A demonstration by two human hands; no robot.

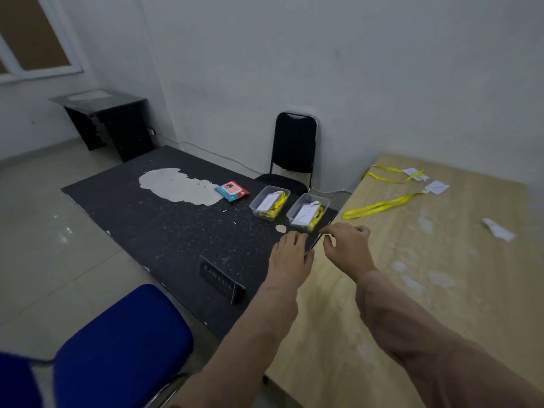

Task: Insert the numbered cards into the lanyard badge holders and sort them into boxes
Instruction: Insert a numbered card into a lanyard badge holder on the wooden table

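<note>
1. Both hands bare, nothing held that I can make out. Left hand (290, 251) lies flat, fingers straight, on the near-right corner of the black table (164, 231). Right hand (347, 245) hovers just beside it, fingers loosely bent, thumb & forefinger close. Too blurry to rule out a tiny scrap between them.
2. Both sit just on the near side of box 2 (307, 213), the clear tub w/ a "2" sheet inside. A yellow strap (312, 225) spills over its near rim, v. close to the right fingertips. My read: hands are there to tidy it in.
3. Box 1 (269, 203) is just left of box 2, w/ its own sheet + yellow strap. The tubs sit side by side at the table's right end, prob. for easy reach from the wooden table (441, 275).
4. Far right on the wood: near lanyard (379, 206) laid out flat w/ its badge holder (437, 187), and far lanyard (382, 175) w/ its holder (413, 173). A loose paper slip (499, 229) lies well apart, further right.
5. Judgement: partway, w/ both tubs holding something and two lanyards left out. Next move prob. a long reach far-right for the near lanyard.
6. Wipes packet (232, 190) left of box 1, not in play.
</note>
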